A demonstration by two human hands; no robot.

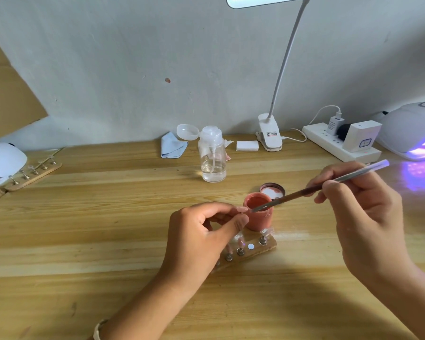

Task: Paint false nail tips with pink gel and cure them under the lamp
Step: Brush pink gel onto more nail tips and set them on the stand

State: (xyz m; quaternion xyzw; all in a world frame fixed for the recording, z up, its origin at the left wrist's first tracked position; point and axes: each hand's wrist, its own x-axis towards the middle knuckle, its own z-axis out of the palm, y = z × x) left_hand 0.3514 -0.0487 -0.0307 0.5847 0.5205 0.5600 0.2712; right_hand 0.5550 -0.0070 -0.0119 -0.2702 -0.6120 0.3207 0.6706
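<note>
The left hand (206,231) hovers just above the worktop (108,217), its grip a tight pinch: thumb and forefinger curl onto a single nail tip (242,209), held right at the mouth of the open pink gel pot (258,214). The right hand (361,204) has its grip closed around the brush (304,192) like a pen, and the bristle end meets that tip, so the step in hand looks like coating.

The pot's lid (272,190) lies just behind it. Directly below the left hand sits the wooden holder (255,251). Its tips nearest the hand look pink already, the tip at the right end (265,232) looks clear and unpainted, and one bare round spot (250,246) suggests the held tip belongs there. By that reading, this row is roughly half painted.

At the far right the curing lamp (412,131) glows violet, well apart from the holder. Whether anything lies inside it cannot be made out. So curing of this row appears to be left, along with at least the clear tip.

At the far left a second holder (32,173) rests beside another white lamp (3,158); its tips are too small to judge. A pump bottle (211,155) stands behind the pot.
</note>
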